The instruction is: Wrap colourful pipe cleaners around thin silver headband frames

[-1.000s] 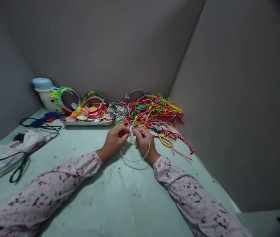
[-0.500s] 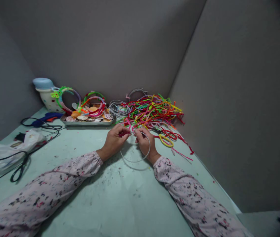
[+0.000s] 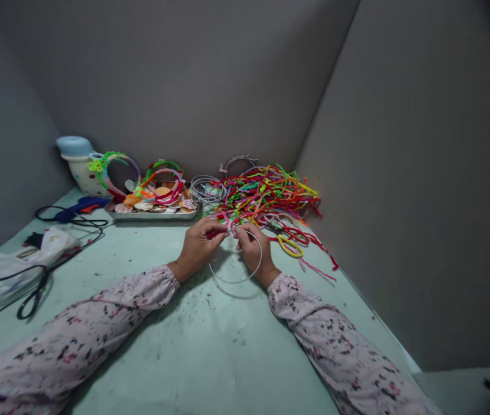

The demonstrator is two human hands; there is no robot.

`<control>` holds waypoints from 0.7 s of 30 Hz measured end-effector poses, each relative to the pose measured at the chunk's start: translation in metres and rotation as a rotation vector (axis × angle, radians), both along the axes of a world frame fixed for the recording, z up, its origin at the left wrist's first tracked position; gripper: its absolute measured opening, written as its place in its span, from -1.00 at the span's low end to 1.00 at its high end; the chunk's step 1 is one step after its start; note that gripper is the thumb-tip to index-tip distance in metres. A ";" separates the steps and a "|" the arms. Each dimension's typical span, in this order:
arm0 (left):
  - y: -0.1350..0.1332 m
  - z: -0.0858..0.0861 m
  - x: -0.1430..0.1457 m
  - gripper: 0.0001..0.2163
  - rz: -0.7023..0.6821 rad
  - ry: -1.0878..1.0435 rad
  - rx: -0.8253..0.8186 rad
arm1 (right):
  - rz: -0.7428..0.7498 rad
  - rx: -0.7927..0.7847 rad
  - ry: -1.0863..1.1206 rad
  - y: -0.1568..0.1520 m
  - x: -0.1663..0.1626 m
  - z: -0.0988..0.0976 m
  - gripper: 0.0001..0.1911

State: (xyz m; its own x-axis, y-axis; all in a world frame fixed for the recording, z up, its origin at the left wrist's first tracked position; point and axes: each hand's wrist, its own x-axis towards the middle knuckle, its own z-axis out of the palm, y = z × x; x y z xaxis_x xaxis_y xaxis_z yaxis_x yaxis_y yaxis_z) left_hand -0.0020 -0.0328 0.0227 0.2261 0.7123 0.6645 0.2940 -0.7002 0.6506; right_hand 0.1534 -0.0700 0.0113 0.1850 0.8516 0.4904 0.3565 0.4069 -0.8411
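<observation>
A thin pale wire ring (image 3: 236,282) hangs between my two hands, its lower curve just above the table. My left hand (image 3: 199,245) pinches the ring's far side between thumb and fingers. Close beside it, my right hand (image 3: 253,251) is closed on the same wire, thumb and forefinger together. Something pink or red shows at the left fingers, mostly hidden, and I cannot make out what it is. A pink fuzzy stem (image 3: 225,218) shows just beyond the fingertips.
Behind the hands lie a heap of coloured pipe cleaners (image 3: 271,190), coiled wire rings (image 3: 208,189) and a metal tray (image 3: 154,217) of shells and fuzzy hoops. Yellow-handled scissors (image 3: 290,246) lie right. Left are a plastic bag (image 3: 15,271), black cord (image 3: 41,288), blue glue gun (image 3: 76,208) and blue-lidded container (image 3: 83,167).
Almost nothing differs. The wire ring has shifted very slightly left and both hands keep their pinch in the same place.
</observation>
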 end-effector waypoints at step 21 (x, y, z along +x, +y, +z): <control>0.000 0.002 0.000 -0.93 -0.016 0.002 0.034 | 0.020 0.030 0.010 -0.002 0.000 0.000 -0.75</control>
State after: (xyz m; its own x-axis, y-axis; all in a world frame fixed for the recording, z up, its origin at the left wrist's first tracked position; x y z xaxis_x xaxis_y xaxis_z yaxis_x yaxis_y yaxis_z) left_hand -0.0018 -0.0332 0.0246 0.2383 0.6854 0.6881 0.2838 -0.7267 0.6256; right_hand 0.1535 -0.0719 0.0110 0.1730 0.8399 0.5144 0.3397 0.4394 -0.8316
